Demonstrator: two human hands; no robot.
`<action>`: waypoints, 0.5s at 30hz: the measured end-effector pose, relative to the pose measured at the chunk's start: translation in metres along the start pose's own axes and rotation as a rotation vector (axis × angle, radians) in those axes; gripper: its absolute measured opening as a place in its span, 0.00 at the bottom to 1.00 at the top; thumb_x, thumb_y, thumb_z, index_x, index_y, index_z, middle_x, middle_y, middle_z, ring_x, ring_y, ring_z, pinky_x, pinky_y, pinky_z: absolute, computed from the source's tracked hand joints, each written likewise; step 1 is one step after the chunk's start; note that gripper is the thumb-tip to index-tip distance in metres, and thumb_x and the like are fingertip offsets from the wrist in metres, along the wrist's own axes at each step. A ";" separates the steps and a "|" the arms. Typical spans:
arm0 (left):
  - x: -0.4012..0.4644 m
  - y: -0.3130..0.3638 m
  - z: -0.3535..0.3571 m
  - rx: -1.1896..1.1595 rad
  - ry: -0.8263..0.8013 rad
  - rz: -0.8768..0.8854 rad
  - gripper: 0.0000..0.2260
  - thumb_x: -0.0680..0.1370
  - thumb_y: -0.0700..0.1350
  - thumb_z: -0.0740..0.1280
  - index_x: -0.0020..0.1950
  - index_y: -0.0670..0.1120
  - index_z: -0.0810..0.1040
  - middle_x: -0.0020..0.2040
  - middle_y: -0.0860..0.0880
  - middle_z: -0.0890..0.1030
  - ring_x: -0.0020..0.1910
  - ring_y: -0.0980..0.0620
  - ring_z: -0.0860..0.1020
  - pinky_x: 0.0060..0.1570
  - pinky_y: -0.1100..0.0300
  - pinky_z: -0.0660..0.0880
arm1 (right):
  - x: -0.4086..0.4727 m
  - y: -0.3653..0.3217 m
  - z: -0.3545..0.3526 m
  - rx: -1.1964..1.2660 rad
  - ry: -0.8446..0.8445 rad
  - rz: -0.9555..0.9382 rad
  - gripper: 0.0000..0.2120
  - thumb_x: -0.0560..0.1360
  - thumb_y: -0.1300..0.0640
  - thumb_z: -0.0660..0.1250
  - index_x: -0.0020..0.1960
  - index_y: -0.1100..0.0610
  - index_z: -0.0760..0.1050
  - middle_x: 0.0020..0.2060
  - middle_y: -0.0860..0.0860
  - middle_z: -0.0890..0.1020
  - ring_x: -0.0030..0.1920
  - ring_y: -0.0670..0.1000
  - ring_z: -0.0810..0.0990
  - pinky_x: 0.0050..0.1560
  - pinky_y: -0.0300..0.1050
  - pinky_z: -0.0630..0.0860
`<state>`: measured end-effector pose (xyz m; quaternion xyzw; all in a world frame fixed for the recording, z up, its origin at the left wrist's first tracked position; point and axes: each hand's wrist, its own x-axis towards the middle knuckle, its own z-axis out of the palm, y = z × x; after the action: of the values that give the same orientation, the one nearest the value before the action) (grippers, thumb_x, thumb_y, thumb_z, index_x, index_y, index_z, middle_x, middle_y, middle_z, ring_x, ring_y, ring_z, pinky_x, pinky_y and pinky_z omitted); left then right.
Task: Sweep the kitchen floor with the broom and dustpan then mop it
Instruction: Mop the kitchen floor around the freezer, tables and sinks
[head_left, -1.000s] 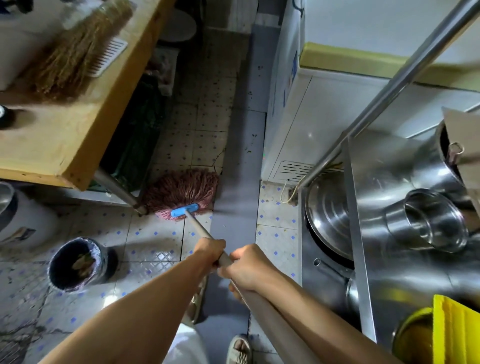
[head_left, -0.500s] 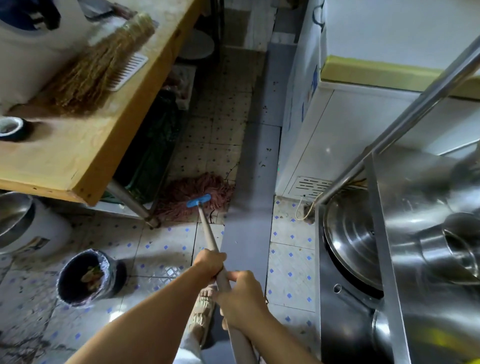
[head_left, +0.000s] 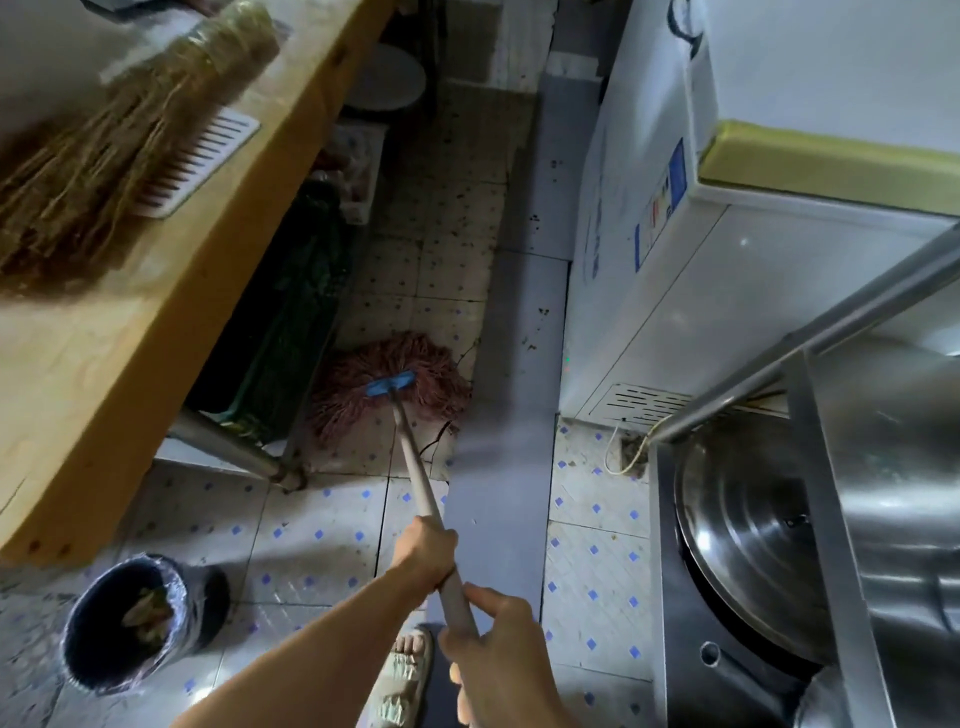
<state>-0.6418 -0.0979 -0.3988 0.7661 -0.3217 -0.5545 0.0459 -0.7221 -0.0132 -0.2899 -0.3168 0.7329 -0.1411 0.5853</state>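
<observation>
Both-handed grip, left hand far, right hand near, wrapped round mop handle; mop head risked snagging surface leg just left.

Mop head pushed further fwd under table.

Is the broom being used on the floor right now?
No, the broom lies on the wooden table, while both hands grip the mop handle.
</observation>
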 end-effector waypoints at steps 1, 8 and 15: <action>0.010 0.008 -0.006 0.005 0.003 0.015 0.09 0.76 0.40 0.60 0.51 0.37 0.75 0.41 0.41 0.80 0.41 0.42 0.81 0.28 0.61 0.72 | 0.009 -0.010 0.000 0.020 0.005 -0.006 0.13 0.71 0.55 0.67 0.52 0.39 0.80 0.37 0.51 0.80 0.35 0.48 0.75 0.34 0.33 0.70; 0.094 0.087 -0.063 -0.043 0.012 0.103 0.10 0.79 0.39 0.61 0.37 0.42 0.70 0.35 0.45 0.73 0.34 0.48 0.73 0.35 0.58 0.73 | 0.094 -0.093 0.014 0.052 0.034 -0.066 0.20 0.73 0.59 0.68 0.65 0.50 0.76 0.46 0.50 0.81 0.39 0.50 0.80 0.31 0.32 0.74; 0.135 0.132 -0.080 -0.027 0.033 0.143 0.16 0.80 0.40 0.60 0.61 0.29 0.73 0.43 0.41 0.74 0.34 0.48 0.71 0.26 0.61 0.64 | 0.140 -0.134 0.024 0.075 0.076 -0.061 0.14 0.71 0.61 0.67 0.56 0.65 0.76 0.40 0.62 0.83 0.36 0.55 0.77 0.41 0.55 0.80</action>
<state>-0.6061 -0.2980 -0.4228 0.7497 -0.3672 -0.5412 0.1008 -0.6755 -0.1994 -0.3266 -0.3110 0.7388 -0.1980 0.5641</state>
